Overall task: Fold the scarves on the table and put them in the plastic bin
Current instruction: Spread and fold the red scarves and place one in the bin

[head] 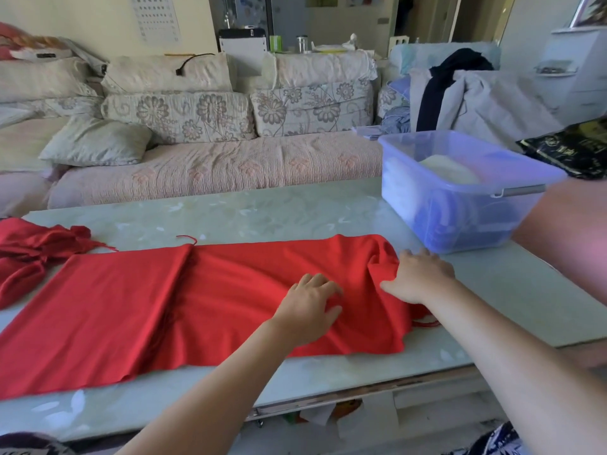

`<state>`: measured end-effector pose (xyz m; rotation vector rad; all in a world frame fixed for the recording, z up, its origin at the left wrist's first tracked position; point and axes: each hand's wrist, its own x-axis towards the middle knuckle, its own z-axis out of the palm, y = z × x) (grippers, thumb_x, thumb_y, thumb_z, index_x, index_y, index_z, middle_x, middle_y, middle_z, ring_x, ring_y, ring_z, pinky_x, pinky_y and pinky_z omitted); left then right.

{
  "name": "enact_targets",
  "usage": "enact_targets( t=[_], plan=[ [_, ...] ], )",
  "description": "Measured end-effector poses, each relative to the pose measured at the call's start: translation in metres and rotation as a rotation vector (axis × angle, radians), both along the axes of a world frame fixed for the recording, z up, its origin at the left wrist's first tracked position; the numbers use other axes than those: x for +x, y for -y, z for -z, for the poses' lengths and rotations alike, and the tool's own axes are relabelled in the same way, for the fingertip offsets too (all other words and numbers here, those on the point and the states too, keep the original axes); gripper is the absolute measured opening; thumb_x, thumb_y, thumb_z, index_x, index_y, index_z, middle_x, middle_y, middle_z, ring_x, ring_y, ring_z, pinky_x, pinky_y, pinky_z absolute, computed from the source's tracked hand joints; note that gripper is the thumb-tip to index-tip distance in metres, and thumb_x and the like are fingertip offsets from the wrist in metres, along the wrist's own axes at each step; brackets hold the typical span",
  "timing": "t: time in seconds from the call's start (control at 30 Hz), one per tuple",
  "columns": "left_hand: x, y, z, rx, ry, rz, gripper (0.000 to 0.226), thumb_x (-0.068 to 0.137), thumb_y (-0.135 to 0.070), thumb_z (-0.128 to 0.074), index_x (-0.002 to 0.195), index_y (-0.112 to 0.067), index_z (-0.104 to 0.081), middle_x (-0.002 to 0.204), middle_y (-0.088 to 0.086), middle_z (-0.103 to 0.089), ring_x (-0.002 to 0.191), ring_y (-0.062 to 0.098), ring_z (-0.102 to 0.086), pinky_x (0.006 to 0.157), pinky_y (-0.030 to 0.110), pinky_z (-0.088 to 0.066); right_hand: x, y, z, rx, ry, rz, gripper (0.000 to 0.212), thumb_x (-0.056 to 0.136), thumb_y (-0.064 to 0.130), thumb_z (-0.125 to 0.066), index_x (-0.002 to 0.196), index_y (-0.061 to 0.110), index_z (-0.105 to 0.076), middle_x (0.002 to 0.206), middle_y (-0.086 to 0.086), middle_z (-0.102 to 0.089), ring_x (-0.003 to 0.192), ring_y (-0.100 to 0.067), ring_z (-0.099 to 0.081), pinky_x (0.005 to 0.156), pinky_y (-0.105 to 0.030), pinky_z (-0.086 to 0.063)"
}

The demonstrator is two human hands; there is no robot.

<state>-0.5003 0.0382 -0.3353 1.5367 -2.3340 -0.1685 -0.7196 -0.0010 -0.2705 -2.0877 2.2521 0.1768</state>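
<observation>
Across the pale table we are seeing a red scarf lying lengthwise and mostly flat. Its crumpled left end is running out of frame. The plastic bin is standing at the table's far right, its cloudy walls blurring the contents. The left hand is resting on the scarf, fingers loosely bent, grasping nothing. The right hand is covering the scarf's bunched right end; whether it is gripping, we cannot tell.
</observation>
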Motion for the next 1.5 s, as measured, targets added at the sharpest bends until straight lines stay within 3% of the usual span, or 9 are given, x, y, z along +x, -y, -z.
enact_targets(
  t=[0.13,0.37,0.47,0.6,0.73,0.87,1.03,1.27,1.5],
  plan=[
    [-0.018,0.011,0.006,0.217,0.148,0.044,0.058,0.095,-0.052,-0.048,0.149,-0.038,-0.032,0.160,-0.005,-0.023,0.147,0.019,-0.017,0.120,0.040,-0.016,-0.028,0.015,0.002,0.118,0.152,0.033,0.034,0.070,0.036,-0.068,0.096,0.014,-0.070,0.095,-0.007,-0.074,0.087,-0.022,-0.071,0.066,-0.025,-0.048],
    [-0.067,0.039,0.007,0.289,0.263,0.159,0.071,0.092,-0.067,-0.039,0.153,-0.046,-0.009,0.164,-0.005,0.004,0.151,0.017,0.006,0.122,0.046,0.002,-0.063,0.035,-0.015,-0.208,-0.135,0.144,0.038,0.089,0.017,-0.052,0.126,0.018,-0.058,0.132,-0.007,-0.061,0.124,-0.029,-0.057,0.101,-0.040,-0.043],
    [-0.084,0.054,0.008,0.254,0.144,0.201,0.056,0.090,-0.068,-0.041,0.142,-0.047,-0.041,0.160,-0.004,-0.023,0.148,0.019,-0.016,0.120,0.046,-0.014,-0.064,0.041,-0.004,-0.185,-0.034,-0.005,0.044,0.087,0.022,-0.057,0.131,0.027,-0.055,0.135,-0.005,-0.052,0.131,-0.028,-0.047,0.105,-0.041,-0.038],
    [-0.097,0.082,0.004,0.133,-0.047,0.185,0.043,0.089,-0.053,-0.036,0.105,-0.029,-0.069,0.114,-0.004,-0.064,0.111,0.020,-0.056,0.098,0.039,-0.045,-0.075,0.046,0.016,-0.100,0.195,-0.113,0.041,0.089,0.020,-0.055,0.128,0.034,-0.059,0.135,0.000,-0.055,0.128,-0.024,-0.050,0.104,-0.036,-0.043],
    [-0.111,0.109,-0.010,0.029,-0.046,0.127,0.023,0.092,-0.021,-0.050,0.106,-0.024,-0.067,0.109,-0.001,-0.065,0.106,0.023,-0.059,0.088,0.038,-0.050,-0.093,0.051,0.029,-0.106,0.309,-0.040,0.031,0.088,0.018,-0.054,0.106,0.036,-0.071,0.124,0.008,-0.067,0.117,-0.021,-0.060,0.097,-0.033,-0.049],
    [-0.138,0.144,-0.025,-0.042,0.063,0.145,0.040,0.092,-0.010,-0.046,0.126,-0.027,-0.057,0.128,-0.004,-0.056,0.109,0.024,-0.059,0.077,0.034,-0.048,-0.106,0.058,0.030,-0.246,0.413,0.058,0.032,0.086,0.021,-0.058,0.116,0.030,-0.065,0.123,0.001,-0.063,0.118,-0.025,-0.058,0.096,-0.035,-0.048],
    [-0.168,0.173,-0.029,-0.037,0.367,0.315,0.072,0.087,-0.001,-0.046,0.148,-0.037,-0.034,0.154,-0.017,-0.032,0.119,0.016,-0.057,0.074,0.023,-0.036,-0.109,0.060,0.031,0.006,0.337,0.150,0.045,0.070,0.035,-0.053,0.112,0.024,-0.066,0.118,-0.002,-0.067,0.113,-0.028,-0.062,0.093,-0.036,-0.050],
    [-0.141,0.192,-0.024,-0.064,0.156,0.324,0.027,0.087,-0.013,-0.053,0.108,-0.025,-0.066,0.102,0.000,-0.057,0.098,0.024,-0.061,0.068,0.030,-0.041,-0.088,0.067,0.016,-0.059,0.382,0.014,0.015,0.073,0.032,-0.058,0.080,0.019,-0.056,0.097,-0.003,-0.065,0.096,-0.028,-0.063,0.069,-0.030,-0.042],
    [-0.043,0.169,-0.052,-0.237,-0.053,0.237,0.019,0.078,-0.006,-0.055,0.092,-0.013,-0.066,0.090,0.005,-0.056,0.078,0.031,-0.061,0.064,0.040,-0.051,-0.021,0.052,-0.018,-0.080,0.701,-0.136,0.012,0.072,0.025,-0.064,0.079,0.016,-0.059,0.075,0.003,-0.063,0.072,-0.018,-0.062,0.056,-0.026,-0.042]
  ],
)
